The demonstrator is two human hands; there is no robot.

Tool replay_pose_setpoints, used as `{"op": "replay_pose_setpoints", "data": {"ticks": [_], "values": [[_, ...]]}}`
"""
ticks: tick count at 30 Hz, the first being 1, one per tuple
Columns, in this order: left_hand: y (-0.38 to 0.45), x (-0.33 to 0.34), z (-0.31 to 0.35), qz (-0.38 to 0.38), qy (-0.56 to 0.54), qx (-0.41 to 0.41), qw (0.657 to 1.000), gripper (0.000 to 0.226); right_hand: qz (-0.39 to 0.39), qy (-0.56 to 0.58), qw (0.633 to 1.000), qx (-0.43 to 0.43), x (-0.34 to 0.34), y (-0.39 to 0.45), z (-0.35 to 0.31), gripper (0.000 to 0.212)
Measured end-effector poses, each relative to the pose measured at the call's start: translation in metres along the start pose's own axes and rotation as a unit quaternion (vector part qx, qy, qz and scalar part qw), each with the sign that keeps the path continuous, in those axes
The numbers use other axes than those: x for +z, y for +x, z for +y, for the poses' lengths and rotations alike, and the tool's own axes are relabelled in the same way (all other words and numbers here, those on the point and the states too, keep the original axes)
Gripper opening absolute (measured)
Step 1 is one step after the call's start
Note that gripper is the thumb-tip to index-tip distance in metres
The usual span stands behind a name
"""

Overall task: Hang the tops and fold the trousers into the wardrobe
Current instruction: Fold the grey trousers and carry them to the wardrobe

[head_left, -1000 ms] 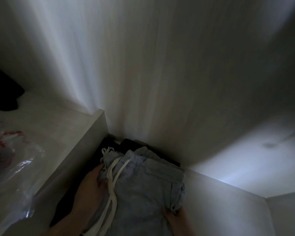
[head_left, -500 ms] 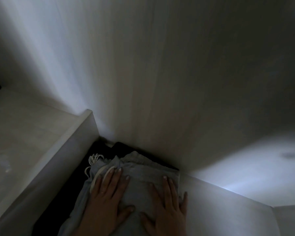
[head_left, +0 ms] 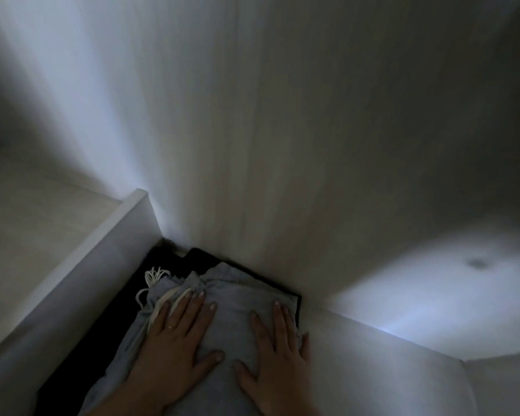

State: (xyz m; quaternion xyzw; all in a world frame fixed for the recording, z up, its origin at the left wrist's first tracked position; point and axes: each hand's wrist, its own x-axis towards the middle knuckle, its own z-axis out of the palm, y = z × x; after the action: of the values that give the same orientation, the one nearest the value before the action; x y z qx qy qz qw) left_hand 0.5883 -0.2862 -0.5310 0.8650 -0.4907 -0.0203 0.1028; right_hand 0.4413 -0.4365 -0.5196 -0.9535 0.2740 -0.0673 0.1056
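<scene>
Folded light grey trousers (head_left: 231, 322) with a white drawstring (head_left: 153, 279) lie on a dark folded garment (head_left: 192, 256) in a narrow wardrobe compartment. My left hand (head_left: 177, 334) lies flat on the left part of the trousers, fingers straight, over the drawstring. My right hand (head_left: 278, 352) lies flat on the right part, fingers spread, near the compartment's right wall. Both hands press down on the fabric.
A white divider panel (head_left: 102, 241) borders the compartment on the left, with a pale shelf (head_left: 36, 217) beyond it. The wardrobe's back wall (head_left: 282, 130) rises behind. A white panel (head_left: 373, 370) borders the right side. The light is dim.
A second ago my hands gripped the trousers' sides while lowering them. Now both palms lie flat on top. The view has shifted, and the plastic bag at the left has left the frame.
</scene>
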Motion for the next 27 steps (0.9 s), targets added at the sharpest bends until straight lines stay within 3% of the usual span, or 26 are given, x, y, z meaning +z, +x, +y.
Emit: {"op": "replay_pose_setpoints", "data": {"ticks": [3, 5, 6, 8, 9, 10, 14, 16, 22, 27], "values": [[-0.002, -0.019, 0.014, -0.046, -0.040, -0.027, 0.998, 0.067, -0.039, -0.047, 0.998, 0.021, -0.041, 0.008, -0.012, 0.071], [-0.011, -0.056, 0.036, -0.017, -0.230, -0.122, 0.965, 0.032, -0.035, 0.062, 0.997, 0.028, -0.072, 0.005, -0.026, 0.052], [-0.016, -0.081, 0.048, -0.018, -0.342, -0.200, 0.918, 0.018, 0.000, 0.153, 0.988, 0.036, -0.090, -0.003, -0.034, 0.043], [-0.034, -0.121, 0.061, 0.003, -0.553, -0.350, 0.756, 0.010, 0.043, 0.289, 0.955, 0.058, -0.128, -0.026, -0.049, 0.029], [-0.050, -0.139, 0.063, 0.040, -0.591, -0.383, 0.709, 0.010, 0.028, 0.314, 0.947, 0.055, -0.144, -0.042, -0.060, 0.025], [-0.062, -0.155, 0.065, 0.066, -0.598, -0.397, 0.693, 0.008, 0.023, 0.334, 0.941, 0.053, -0.156, -0.056, -0.067, 0.024], [-0.141, -0.239, 0.080, 0.142, -0.613, -0.407, 0.663, 0.009, 0.012, 0.450, 0.893, 0.022, -0.204, -0.105, -0.113, 0.035], [-0.166, -0.267, 0.093, 0.157, -0.619, -0.390, 0.663, 0.012, 0.003, 0.509, 0.861, 0.022, -0.218, -0.117, -0.126, 0.038], [-0.336, -0.367, 0.144, 0.284, -0.604, -0.376, 0.643, 0.017, -0.070, 0.565, 0.809, -0.145, -0.303, -0.206, -0.221, 0.033], [-0.497, -0.424, 0.206, 0.394, -0.591, -0.392, 0.584, 0.011, -0.161, 0.577, 0.743, -0.297, -0.357, -0.315, -0.292, 0.030]]}}
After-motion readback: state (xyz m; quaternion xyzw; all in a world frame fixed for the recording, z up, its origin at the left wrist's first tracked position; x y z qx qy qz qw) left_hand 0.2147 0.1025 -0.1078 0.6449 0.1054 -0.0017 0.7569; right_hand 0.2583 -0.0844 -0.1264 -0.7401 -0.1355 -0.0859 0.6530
